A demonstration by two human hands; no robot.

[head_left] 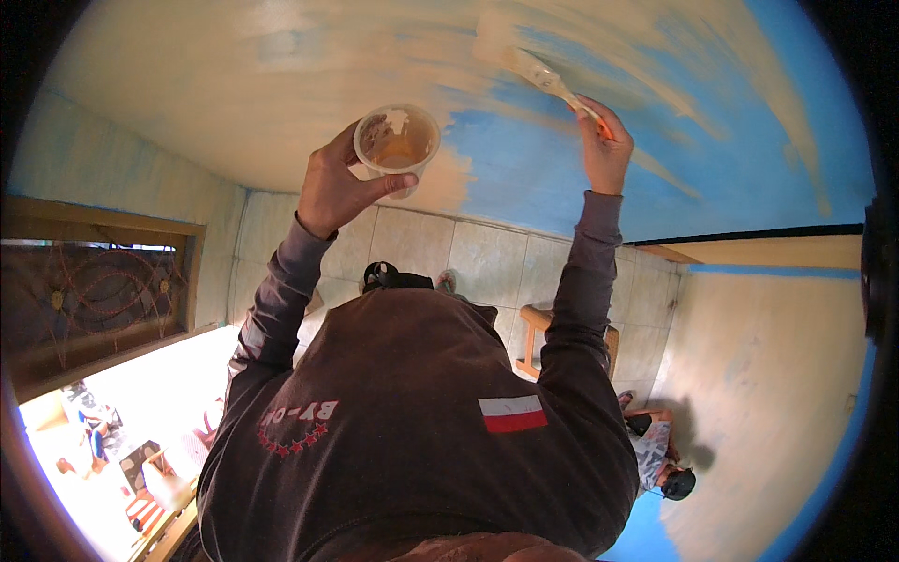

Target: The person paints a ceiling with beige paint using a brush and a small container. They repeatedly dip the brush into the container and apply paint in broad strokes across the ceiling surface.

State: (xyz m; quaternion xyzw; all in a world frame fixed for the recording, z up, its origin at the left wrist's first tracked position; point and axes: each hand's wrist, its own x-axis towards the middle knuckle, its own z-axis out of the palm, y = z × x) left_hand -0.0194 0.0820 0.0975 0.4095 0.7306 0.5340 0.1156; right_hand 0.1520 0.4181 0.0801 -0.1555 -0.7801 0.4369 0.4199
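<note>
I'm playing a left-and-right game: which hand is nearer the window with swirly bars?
Left. The left hand, holding the plastic cup, is to the right of the window; the right hand, holding the paintbrush, is much farther right, beyond the cup.

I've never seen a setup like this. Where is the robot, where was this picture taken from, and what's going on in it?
There's no robot here, just a person with two bare hands. The camera is worn on the head and looks down, so the person's dark long-sleeved top fills the lower middle. Its fisheye lens bends straight edges near the rim.

The left hand holds a clear plastic cup with some beige paint inside. The right hand grips a paintbrush, its bristles at the wall, where beige streaks partly cover blue.

Below are a tiled floor and a stool. Another person is at lower right.
</note>
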